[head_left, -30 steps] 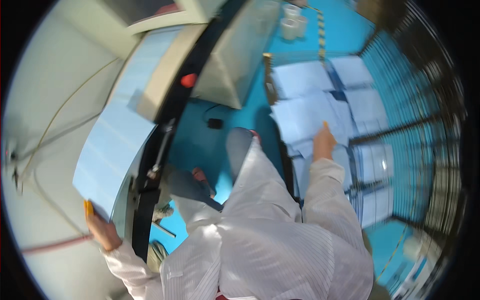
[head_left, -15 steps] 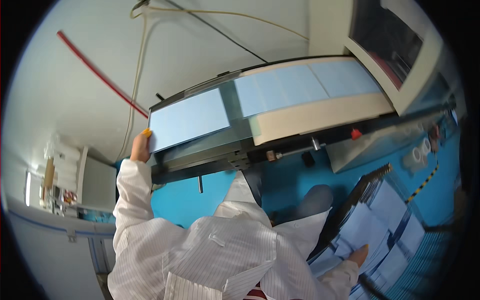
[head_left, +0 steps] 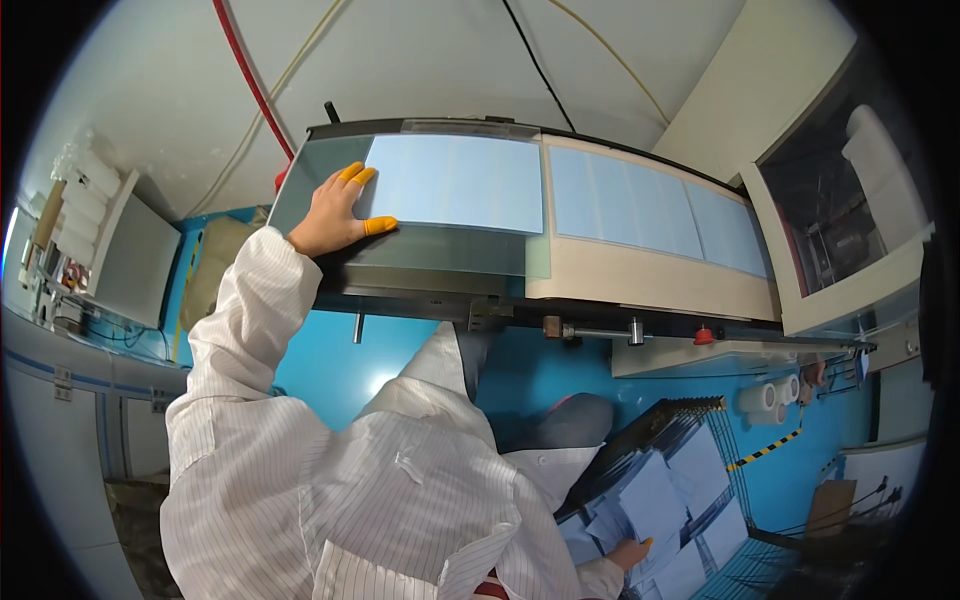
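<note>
My left hand [head_left: 345, 212] has yellow covers on its fingertips. Its fingers are spread and press on the left end of a light-blue rectangular sheet [head_left: 455, 183], which lies on the dark glassy left part of a long feed bed. At the lower right, my right hand [head_left: 630, 553] is among loose light-blue sheets [head_left: 655, 497] in a black wire basket [head_left: 722, 405]. One yellow-tipped digit shows on top of a sheet there; the other fingers are hidden beneath, so the hand appears closed on its edge.
Further light-blue sheets [head_left: 625, 205] lie in a row on the cream conveyor belt [head_left: 650, 275], leading to a windowed machine housing [head_left: 800, 250]. A red knob [head_left: 704, 335] sits on the bed's front rail. White rolls [head_left: 768, 398] stand on the blue floor [head_left: 345, 350].
The sheet under my left hand has slid right, up to the cream belt. My left hand went from gripping its left edge to lying spread on it. The view has turned.
</note>
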`<action>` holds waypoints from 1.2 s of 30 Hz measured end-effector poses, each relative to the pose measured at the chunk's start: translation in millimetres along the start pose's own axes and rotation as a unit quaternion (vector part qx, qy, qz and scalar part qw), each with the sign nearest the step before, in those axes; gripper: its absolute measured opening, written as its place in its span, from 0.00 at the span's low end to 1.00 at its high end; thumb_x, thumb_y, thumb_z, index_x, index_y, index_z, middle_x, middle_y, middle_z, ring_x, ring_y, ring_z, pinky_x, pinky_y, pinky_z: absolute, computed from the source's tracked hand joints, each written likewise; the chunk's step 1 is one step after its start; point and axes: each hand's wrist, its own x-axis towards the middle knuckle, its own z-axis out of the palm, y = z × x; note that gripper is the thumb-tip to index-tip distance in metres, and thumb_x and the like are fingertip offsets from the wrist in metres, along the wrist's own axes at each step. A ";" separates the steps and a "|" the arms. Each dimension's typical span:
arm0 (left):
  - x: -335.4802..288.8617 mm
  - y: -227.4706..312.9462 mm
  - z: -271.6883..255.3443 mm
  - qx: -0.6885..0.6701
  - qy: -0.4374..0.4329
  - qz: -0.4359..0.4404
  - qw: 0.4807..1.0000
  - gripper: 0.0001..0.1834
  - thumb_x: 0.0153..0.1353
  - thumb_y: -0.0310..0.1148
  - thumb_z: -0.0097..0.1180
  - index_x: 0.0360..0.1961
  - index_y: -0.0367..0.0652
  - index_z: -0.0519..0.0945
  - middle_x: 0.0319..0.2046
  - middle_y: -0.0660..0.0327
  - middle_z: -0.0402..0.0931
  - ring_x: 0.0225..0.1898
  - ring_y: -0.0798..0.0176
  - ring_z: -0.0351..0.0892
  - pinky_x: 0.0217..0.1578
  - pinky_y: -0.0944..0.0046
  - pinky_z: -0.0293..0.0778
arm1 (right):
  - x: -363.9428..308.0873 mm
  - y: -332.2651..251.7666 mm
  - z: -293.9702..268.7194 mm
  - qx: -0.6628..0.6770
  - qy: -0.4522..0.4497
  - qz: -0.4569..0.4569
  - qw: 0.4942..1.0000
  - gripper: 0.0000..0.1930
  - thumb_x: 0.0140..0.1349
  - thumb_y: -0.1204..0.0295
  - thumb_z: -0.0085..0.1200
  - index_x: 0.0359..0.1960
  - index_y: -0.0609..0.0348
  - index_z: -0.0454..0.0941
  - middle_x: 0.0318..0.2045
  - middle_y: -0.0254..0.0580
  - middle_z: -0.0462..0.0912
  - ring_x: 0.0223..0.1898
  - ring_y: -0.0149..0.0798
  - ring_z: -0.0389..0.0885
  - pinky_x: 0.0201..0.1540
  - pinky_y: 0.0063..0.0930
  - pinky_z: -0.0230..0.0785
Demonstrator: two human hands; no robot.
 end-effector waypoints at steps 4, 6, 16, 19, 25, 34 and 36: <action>9.4 14.0 3.1 -0.020 0.018 -0.001 1.000 0.43 0.47 0.58 0.58 0.54 0.32 0.66 0.55 0.40 0.60 0.59 0.43 0.57 0.59 0.51 0.54 | 12.7 24.2 0.6 0.098 -0.014 0.028 0.995 0.16 0.56 0.80 0.41 0.46 0.78 0.68 0.37 0.55 0.76 0.36 0.42 0.75 0.40 0.26 0.67; 6.7 21.2 3.6 -0.005 0.018 -0.008 1.000 0.43 0.47 0.58 0.58 0.53 0.31 0.66 0.55 0.40 0.61 0.58 0.43 0.57 0.58 0.51 0.54 | 2.1 -9.7 -5.8 0.398 -0.025 0.211 0.893 0.16 0.57 0.79 0.43 0.48 0.75 0.67 0.36 0.49 0.75 0.36 0.34 0.71 0.41 0.22 0.65; 24.0 63.1 14.6 0.061 0.045 0.040 0.996 0.41 0.49 0.56 0.57 0.53 0.31 0.66 0.52 0.38 0.63 0.55 0.41 0.61 0.57 0.51 0.57 | -64.5 -111.9 -123.9 0.317 0.013 0.012 0.948 0.18 0.62 0.71 0.48 0.50 0.70 0.65 0.43 0.50 0.74 0.43 0.38 0.74 0.50 0.27 0.65; 34.1 76.4 15.3 0.030 0.064 0.077 0.994 0.41 0.48 0.57 0.57 0.50 0.29 0.68 0.48 0.36 0.66 0.52 0.39 0.63 0.54 0.50 0.58 | -3.6 -43.8 -98.0 0.631 0.002 0.209 0.747 0.16 0.60 0.72 0.49 0.47 0.69 0.68 0.43 0.50 0.75 0.45 0.44 0.74 0.52 0.32 0.64; 40.2 73.4 20.5 -0.031 0.077 0.127 0.988 0.32 0.51 0.46 0.59 0.49 0.30 0.69 0.47 0.39 0.68 0.50 0.40 0.65 0.52 0.52 0.61 | -32.1 -181.0 -176.0 0.778 -0.124 0.239 0.568 0.18 0.58 0.71 0.52 0.48 0.68 0.68 0.45 0.47 0.75 0.49 0.44 0.72 0.56 0.40 0.62; 53.4 58.1 22.0 -0.176 0.047 0.104 0.978 0.19 0.56 0.35 0.54 0.44 0.32 0.73 0.41 0.45 0.73 0.43 0.46 0.72 0.46 0.58 0.67 | -104.3 -320.7 -167.4 0.826 -0.301 0.136 0.457 0.21 0.59 0.77 0.48 0.55 0.63 0.63 0.51 0.45 0.71 0.53 0.41 0.69 0.56 0.39 0.62; 56.4 54.5 25.5 -0.189 0.024 0.108 0.976 0.17 0.56 0.33 0.53 0.44 0.32 0.73 0.41 0.46 0.73 0.44 0.46 0.72 0.47 0.58 0.67 | -122.5 -339.9 -158.3 0.832 -0.314 0.117 0.441 0.20 0.59 0.77 0.47 0.55 0.63 0.63 0.51 0.44 0.71 0.53 0.40 0.69 0.56 0.39 0.62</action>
